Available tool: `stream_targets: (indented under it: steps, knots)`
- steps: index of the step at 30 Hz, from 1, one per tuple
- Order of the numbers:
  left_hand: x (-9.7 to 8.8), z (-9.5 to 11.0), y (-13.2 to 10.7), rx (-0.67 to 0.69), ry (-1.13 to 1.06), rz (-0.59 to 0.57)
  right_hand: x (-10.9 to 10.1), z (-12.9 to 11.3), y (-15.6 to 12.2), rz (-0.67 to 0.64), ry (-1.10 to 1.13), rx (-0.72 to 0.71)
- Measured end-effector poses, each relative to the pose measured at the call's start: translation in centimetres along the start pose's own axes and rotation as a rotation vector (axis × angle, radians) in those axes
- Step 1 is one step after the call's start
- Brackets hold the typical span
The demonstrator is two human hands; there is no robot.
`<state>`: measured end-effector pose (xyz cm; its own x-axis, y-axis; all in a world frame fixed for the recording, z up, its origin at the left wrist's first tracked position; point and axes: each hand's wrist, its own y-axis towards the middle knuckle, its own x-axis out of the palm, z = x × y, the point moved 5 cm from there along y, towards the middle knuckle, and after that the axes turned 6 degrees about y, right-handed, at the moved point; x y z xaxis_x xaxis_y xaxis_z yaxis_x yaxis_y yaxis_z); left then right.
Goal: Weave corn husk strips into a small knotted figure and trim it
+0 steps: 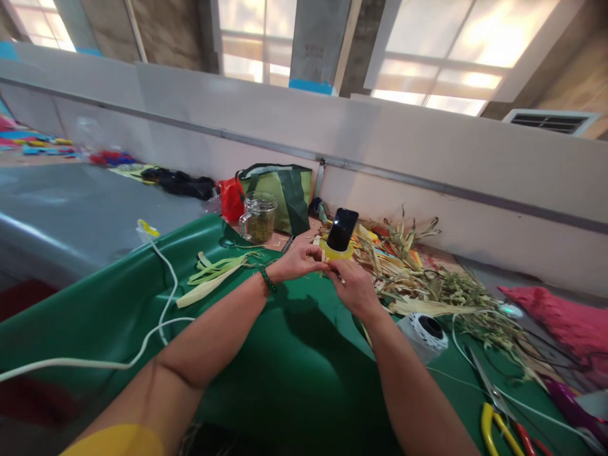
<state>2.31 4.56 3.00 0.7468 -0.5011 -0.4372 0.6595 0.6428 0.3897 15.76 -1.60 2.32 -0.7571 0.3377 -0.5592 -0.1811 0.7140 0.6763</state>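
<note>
My left hand (298,262), with a dark green bead bracelet (266,278) at its wrist, meets my right hand (355,286) above the green sheet (304,361). Both hands are closed, fingertips pinched together around a small pale strip (323,256) that looks like corn husk. Most of the strip is hidden by the fingers. Just behind them a phone (342,229) leans upright on a yellow roll of tape (336,252). Left of my left hand lie green and cream husk leaves (213,282). A pile of dry corn husks (387,269) spreads beyond my right hand.
A glass mug (260,218) stands before a green bag (294,196). At right are a thread spool (425,334), scissors (496,399), dried plant stems (470,294) and a pink cloth (555,320). A white cable (118,363) crosses the sheet's left side.
</note>
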Motion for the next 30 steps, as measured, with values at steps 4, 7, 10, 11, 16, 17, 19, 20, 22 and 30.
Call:
stream_targets:
  steps: [4, 7, 10, 11, 16, 17, 19, 20, 22, 30]
  knots:
    - [0.2, -0.9, 0.0, -0.070, -0.125, 0.008, 0.0, 0.0, -0.3, 0.037, 0.017, 0.005]
    - [0.0, -1.3, -0.1, -0.143, -0.334, 0.036, 0.2, 0.7, -0.2, 0.107, 0.271, 0.129]
    - [0.0, -1.2, -0.1, -0.167, -0.463, -0.001, 0.6, 1.6, 0.0, 0.120, 0.449, 0.258]
    - [0.1, -1.1, -0.1, -0.167, -0.459, -0.016, 0.7, 1.8, 0.1, 0.114, 0.462, 0.283]
    - [0.2, -1.1, -0.1, -0.166, -0.424, -0.022, 0.8, 2.5, 0.1, 0.077, 0.340, 0.299]
    - [0.2, -1.1, 0.0, -0.163, -0.426, -0.014, 0.6, 2.4, 0.0, 0.096, 0.297, 0.286]
    - [0.2, -1.1, 0.0, -0.148, -0.415, 0.011, 0.2, 1.7, -0.1, 0.133, 0.214, 0.231]
    - [0.2, -1.1, 0.1, -0.139, -0.406, 0.023, 0.0, 1.3, -0.1, 0.135, 0.176, 0.197]
    - [0.1, -1.2, 0.2, -0.123, -0.386, 0.043, 0.1, 0.5, -0.1, 0.082, 0.111, 0.149]
    - [0.6, -1.9, 0.3, -0.087, -0.077, 0.128, 1.8, 1.6, -0.1, -0.052, 0.314, 0.342]
